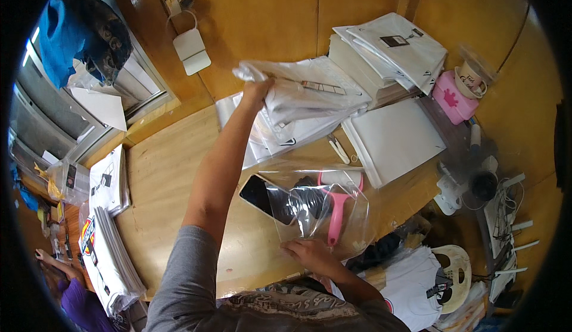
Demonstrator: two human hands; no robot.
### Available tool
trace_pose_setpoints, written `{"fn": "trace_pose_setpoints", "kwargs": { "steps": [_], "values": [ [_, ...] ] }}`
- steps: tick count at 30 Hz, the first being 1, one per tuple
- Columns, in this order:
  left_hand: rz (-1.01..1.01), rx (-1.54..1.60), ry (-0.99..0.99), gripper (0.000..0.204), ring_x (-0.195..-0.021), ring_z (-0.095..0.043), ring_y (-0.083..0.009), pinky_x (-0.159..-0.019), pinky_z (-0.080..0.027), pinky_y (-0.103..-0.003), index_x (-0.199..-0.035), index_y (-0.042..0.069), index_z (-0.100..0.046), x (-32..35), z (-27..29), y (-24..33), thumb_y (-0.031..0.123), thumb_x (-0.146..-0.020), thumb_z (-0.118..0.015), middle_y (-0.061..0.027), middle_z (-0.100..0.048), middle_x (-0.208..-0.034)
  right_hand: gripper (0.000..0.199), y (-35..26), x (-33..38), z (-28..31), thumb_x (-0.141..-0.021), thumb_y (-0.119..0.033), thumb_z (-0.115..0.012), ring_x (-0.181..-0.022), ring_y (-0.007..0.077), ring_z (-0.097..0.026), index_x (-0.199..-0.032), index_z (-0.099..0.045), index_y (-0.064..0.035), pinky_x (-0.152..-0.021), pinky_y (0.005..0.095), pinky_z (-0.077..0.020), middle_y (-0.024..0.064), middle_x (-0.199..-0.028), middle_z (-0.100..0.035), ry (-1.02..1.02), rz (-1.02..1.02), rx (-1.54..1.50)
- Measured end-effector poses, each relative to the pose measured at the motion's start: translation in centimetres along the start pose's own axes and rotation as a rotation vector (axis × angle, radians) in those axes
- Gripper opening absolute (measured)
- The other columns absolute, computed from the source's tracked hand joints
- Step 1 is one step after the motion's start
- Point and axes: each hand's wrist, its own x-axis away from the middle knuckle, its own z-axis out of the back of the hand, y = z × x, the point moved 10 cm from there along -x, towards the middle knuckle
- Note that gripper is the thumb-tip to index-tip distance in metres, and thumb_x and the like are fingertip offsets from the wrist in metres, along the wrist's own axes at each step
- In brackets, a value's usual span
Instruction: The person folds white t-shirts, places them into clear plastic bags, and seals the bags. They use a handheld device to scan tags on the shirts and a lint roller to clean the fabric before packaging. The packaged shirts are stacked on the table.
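Observation:
My left hand [257, 88] reaches to the back of the table, its fingers closed on the corner of a white folded garment in clear plastic [298, 97]. That corner is lifted off the packed white garments [280, 138] beneath. Near the table's front edge, my right hand [313, 254] holds the edge of a clear plastic bag [363, 228]; its fingertips are partly hidden. Through the bag show a pink-handled lint roller [337, 213] and a dark, crumpled-looking thing [313, 196]. A phone [257, 194] lies partly under the bag. Thread snips [339, 148] rest behind it.
White cardboard sheets [396, 135] lie to the right, with a stack of packed garments [396, 49] behind. A pink box [451, 97] stands at the back right. More packed garments [107, 248] line the left edge. A plastic chair [456, 275] holds white garments. Another person [83, 302] is at lower left.

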Motion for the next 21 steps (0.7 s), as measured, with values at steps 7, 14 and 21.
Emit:
{"fn": "trace_pose_setpoints", "kwargs": {
  "steps": [7, 14, 21],
  "values": [
    [0.551, -0.617, 0.169, 0.041, -0.070, -0.056, -0.0260, -0.059, -0.048, -0.041, -0.095, -0.001, -0.052, 0.2, 7.2, -11.3, 0.021, -0.065, -0.069, -0.0117, -0.057, -0.086, 0.018, -1.7, 0.1, 0.7, -0.075, -0.017, -0.053, -0.059, 0.0216, -0.056, -0.091, -0.057, -0.0115, -0.052, 0.0320, -0.0462, 0.0042, -0.070, -0.055, 0.048, 0.095, 0.041],
    [0.182, -0.253, 0.186, 0.043, -0.067, -0.057, -0.0225, -0.056, -0.049, -0.034, -0.095, -0.009, -0.048, 0.7, 7.9, -7.4, 0.015, -0.066, -0.070, -0.0162, -0.056, -0.085, 0.016, -2.9, -2.6, 7.7, -0.072, -0.009, -0.056, -0.055, 0.0201, -0.053, -0.088, -0.059, -0.0093, -0.048, 0.0331, -0.0434, 0.0054, -0.066, -0.053, 0.329, 0.232, 0.383],
    [0.375, -0.287, 0.249, 0.077, -0.098, -0.047, -0.0300, -0.073, -0.045, -0.040, -0.119, -0.005, -0.020, 5.7, 9.3, -8.3, 0.025, -0.068, -0.069, -0.0229, -0.041, -0.111, 0.021, -1.1, -7.9, 17.0, -0.075, -0.005, -0.051, -0.064, 0.0263, -0.054, -0.096, -0.055, -0.0065, -0.054, 0.0316, -0.0428, 0.0100, -0.074, -0.053, 0.757, 0.045, 0.130]
  ]
}}
